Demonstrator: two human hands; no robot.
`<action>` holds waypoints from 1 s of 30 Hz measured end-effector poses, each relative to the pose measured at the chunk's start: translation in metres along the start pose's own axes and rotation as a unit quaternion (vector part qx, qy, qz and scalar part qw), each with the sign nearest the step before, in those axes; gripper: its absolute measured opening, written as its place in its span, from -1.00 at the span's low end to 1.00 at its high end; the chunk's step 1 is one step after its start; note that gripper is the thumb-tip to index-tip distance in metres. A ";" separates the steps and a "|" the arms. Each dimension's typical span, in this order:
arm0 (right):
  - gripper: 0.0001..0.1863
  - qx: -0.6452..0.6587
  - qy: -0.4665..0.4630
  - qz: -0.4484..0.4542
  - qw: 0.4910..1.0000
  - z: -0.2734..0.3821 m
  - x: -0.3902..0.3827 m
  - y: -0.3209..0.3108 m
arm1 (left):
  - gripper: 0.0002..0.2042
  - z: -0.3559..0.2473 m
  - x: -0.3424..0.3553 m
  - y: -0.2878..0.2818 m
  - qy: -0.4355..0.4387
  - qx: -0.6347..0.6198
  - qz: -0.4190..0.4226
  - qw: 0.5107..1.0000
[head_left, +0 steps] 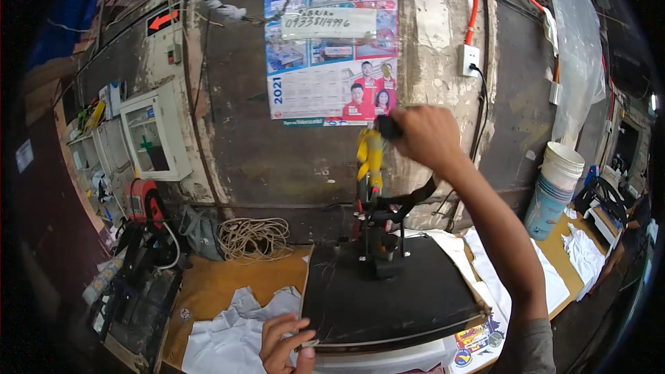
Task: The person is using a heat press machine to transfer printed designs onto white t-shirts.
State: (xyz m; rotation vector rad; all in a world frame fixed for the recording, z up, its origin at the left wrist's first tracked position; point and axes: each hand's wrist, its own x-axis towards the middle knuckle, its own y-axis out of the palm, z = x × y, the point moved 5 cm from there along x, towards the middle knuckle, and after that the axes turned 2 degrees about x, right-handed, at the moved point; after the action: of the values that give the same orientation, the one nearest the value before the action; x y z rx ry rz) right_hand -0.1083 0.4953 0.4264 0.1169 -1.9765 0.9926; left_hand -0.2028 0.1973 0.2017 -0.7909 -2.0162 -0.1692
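A heat press with a flat black rectangular plate (388, 305) stands on the table in front of me. My right hand (428, 137) is raised and wrapped round the black handle (388, 127) of its lever. Yellow wrapping (370, 154) covers the lever just below the handle. At the plate's front left corner is my left hand (285, 348), with its fingers bent and apart. Whether its fingertips touch the plate is hard to make out. White fabric (415, 358) shows under the plate's front edge.
A crumpled white cloth (235, 329) lies left of the press, with coiled rope (255, 237) behind it. Printed sheets (478, 339) and white cloth (547, 277) lie to the right. Stacked buckets (554, 187) stand farther right. A poster (332, 48) hangs on the wall ahead.
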 end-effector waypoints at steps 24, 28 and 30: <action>-0.91 0.401 0.027 0.012 0.916 0.064 -0.279 -0.056 | -0.65 0.095 -0.167 0.066 0.036 0.331 0.363 0.870; -0.62 0.461 0.477 0.424 0.616 0.105 -0.443 0.007 | -0.87 0.071 -0.172 0.072 0.129 0.286 0.318 0.894; -0.64 0.618 0.625 0.301 0.370 0.116 -0.488 0.020 | -0.88 0.040 -0.179 0.085 0.164 0.235 0.342 0.895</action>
State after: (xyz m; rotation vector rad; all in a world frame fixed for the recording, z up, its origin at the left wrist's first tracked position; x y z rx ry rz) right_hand 0.0960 0.2913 0.0152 -0.4738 0.5226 1.9375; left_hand -0.1171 0.1967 0.0188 -1.0178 -1.2818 0.5392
